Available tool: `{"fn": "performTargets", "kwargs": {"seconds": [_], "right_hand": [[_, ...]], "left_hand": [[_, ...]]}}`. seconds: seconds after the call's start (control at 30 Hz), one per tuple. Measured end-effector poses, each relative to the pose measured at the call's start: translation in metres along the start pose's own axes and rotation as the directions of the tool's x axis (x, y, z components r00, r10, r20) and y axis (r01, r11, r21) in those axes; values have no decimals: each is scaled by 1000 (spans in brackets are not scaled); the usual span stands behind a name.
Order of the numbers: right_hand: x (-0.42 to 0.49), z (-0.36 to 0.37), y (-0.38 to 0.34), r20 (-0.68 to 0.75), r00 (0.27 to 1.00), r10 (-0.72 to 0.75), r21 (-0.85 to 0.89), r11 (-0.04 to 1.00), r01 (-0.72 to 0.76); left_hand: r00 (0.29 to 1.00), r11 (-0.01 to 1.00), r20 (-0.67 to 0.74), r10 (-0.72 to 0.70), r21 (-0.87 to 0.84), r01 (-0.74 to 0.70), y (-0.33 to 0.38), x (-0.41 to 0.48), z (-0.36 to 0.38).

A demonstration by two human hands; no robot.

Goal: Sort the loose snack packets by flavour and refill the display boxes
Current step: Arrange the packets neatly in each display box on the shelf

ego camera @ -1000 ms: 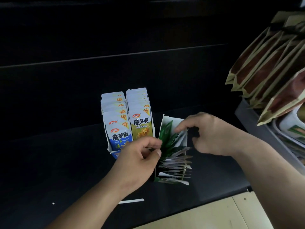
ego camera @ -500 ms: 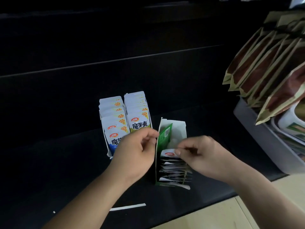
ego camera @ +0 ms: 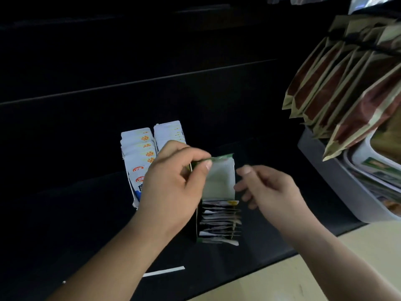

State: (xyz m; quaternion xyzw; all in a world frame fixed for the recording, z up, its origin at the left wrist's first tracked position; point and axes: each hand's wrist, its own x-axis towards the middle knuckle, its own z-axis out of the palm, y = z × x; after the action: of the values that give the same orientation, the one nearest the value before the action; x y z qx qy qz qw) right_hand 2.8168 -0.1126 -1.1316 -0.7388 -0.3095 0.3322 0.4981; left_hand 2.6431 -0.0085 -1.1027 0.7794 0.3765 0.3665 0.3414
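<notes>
A green display box (ego camera: 220,183) stands on the dark shelf, its white inner back wall showing and several packets (ego camera: 219,222) packed upright in its front half. My left hand (ego camera: 173,183) pinches a green packet (ego camera: 201,161) by its top edge, lifted above the box's left rear corner. Just right of the box hovers my right hand (ego camera: 267,192), fingers loosely curled and holding nothing. Left of my left hand, two rows of blue-and-white packets (ego camera: 141,153) fill a display box, partly hidden by that hand.
Brown and cream snack bags (ego camera: 342,83) hang at the upper right over a grey bin (ego camera: 338,179) of packaged goods. A white paper strip (ego camera: 163,271) lies near the shelf's front edge. Pale floor (ego camera: 293,276) shows below the shelf.
My left hand has lifted a green packet up out of the green box's rear. My right hand let go of the packets and moved right, off the box.
</notes>
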Motion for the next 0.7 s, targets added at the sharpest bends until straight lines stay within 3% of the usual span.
{"fn": "performTargets", "kwargs": {"seconds": [0.1,0.2,0.33,0.57,0.63,0.7], "right_hand": [[3,-2,-17,69,971,230,249,938,-240],[5,-1,-25,184,965,189,395,885,-248],[7,2,-25,127,988,89,448,883,-137],[8,0,-47,-124,973,-192,412,883,227],[7,-2,-52,-128,956,-265,412,862,294],[9,1,-47,-70,951,-300,364,880,304]], "left_hand": [[995,989,74,60,-141,-49,15,-22,-14],[987,975,139,86,-216,-55,3,-37,-13],[980,990,170,103,-115,-84,-8,-42,-10],[995,996,80,-60,-62,65,-26,-46,-11],[989,990,117,-96,-88,107,-29,-49,-12],[961,982,243,-131,-99,159,-31,-54,-15]]}}
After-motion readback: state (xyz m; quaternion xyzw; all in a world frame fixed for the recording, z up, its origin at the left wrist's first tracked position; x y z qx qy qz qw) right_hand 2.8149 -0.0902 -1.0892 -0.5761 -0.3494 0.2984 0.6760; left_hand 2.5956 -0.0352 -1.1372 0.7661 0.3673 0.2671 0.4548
